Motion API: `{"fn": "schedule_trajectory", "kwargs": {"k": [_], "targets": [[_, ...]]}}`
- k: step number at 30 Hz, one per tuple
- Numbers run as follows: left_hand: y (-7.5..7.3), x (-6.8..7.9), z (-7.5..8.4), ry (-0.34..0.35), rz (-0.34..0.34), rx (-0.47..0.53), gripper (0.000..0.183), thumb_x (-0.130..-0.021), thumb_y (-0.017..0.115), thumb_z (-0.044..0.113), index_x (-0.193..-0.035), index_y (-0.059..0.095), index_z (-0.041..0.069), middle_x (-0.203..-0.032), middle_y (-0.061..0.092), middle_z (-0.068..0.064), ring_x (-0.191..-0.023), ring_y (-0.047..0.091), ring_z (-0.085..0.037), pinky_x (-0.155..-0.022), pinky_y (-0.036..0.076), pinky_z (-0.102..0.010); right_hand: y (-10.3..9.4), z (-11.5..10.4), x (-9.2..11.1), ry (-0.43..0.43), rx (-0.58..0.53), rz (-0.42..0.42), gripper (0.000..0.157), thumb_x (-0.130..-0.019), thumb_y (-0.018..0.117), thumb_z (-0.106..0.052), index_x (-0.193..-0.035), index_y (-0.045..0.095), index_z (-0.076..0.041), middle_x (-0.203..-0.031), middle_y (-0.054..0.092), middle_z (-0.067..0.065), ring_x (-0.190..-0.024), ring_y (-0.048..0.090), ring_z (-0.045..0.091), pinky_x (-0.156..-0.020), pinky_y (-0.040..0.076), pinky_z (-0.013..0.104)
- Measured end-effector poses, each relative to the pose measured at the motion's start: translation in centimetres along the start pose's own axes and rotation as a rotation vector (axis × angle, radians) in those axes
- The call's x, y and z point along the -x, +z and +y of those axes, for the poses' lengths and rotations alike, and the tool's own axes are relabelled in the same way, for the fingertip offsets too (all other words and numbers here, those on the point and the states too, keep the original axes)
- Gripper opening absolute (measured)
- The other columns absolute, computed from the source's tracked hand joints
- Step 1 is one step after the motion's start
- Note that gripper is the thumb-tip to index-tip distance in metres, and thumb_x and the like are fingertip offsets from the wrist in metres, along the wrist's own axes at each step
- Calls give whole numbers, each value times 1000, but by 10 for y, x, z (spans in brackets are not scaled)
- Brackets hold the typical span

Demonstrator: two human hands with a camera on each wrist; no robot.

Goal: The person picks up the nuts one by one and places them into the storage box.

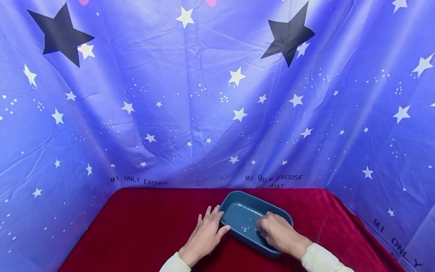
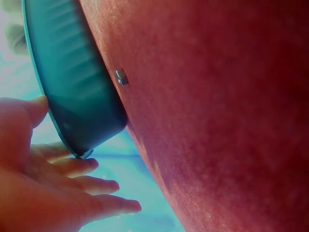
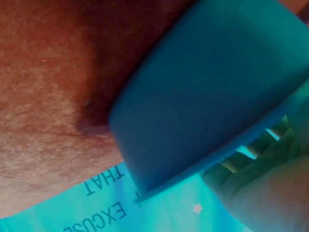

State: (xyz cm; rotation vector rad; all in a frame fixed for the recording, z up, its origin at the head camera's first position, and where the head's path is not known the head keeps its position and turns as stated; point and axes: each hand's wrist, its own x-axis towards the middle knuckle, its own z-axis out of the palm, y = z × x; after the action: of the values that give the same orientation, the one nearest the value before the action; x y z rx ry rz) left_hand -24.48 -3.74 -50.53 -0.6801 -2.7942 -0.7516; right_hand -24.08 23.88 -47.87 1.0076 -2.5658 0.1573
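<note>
A dark teal rectangular basin [image 1: 239,196] with rounded corners sits on the red cloth. Inside it lie several small clear, shiny round bits [image 1: 245,229]. My left hand [image 1: 205,234] rests at the basin's left end, its thumb and fingertips touching the rim, the fingers spread and fairly straight in the left wrist view. My right hand [image 1: 278,230] reaches over the right side down into the basin, knuckles up and close to the clear bits. Its fingertips are blurred and partly hidden, so I cannot tell whether they pinch anything.
Red velvety cloth [image 1: 153,223] covers the table. A small shiny greyish piece [image 2: 120,77] lies on it beside the basin's wall in the left wrist view. A blue-purple curtain [image 1: 190,113] printed with stars and lettering hangs behind and along both sides.
</note>
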Motion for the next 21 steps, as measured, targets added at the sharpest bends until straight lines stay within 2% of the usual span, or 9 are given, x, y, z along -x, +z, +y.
{"fn": "schedule_trajectory", "kwargs": {"k": [8, 13, 17, 21], "targets": [[0, 0, -1, 12, 11, -3, 59, -102, 55, 46, -144, 53, 5, -157, 41, -18, -147, 30, -45, -108, 28, -72, -9, -30, -13, 0, 35, 164, 13, -78, 79, -11, -79, 70, -19, -78, 58, -11, -74, 52, 10, -65, 51, 30], [1, 1, -1, 30, 21, -22, 57, -103, 54, 45, -143, 53, 4, -156, 42, -19, -145, 33, -45, -107, 31, -72, -11, -52, -16, -56, 16, 225, 12, -80, 79, -13, -90, 75, -17, -88, 63, -9, -83, 57, 9, -71, 55, 30], [0, 1, -1, 35, 23, -27, 57, -104, 53, 44, -143, 53, 3, -156, 42, -20, -145, 33, -45, -107, 32, -71, -12, -69, -17, -119, 7, 231, 14, -80, 80, -14, -93, 75, -18, -91, 62, -10, -86, 57, 8, -75, 54, 27], [0, 1, -1, 39, 30, -35, 56, -104, 54, 43, -143, 53, 3, -156, 42, -20, -145, 33, -46, -107, 32, -71, -10, -83, -19, -179, 5, 201, 15, -80, 81, -17, -93, 75, -20, -91, 61, -10, -85, 57, 7, -74, 53, 25]]}}
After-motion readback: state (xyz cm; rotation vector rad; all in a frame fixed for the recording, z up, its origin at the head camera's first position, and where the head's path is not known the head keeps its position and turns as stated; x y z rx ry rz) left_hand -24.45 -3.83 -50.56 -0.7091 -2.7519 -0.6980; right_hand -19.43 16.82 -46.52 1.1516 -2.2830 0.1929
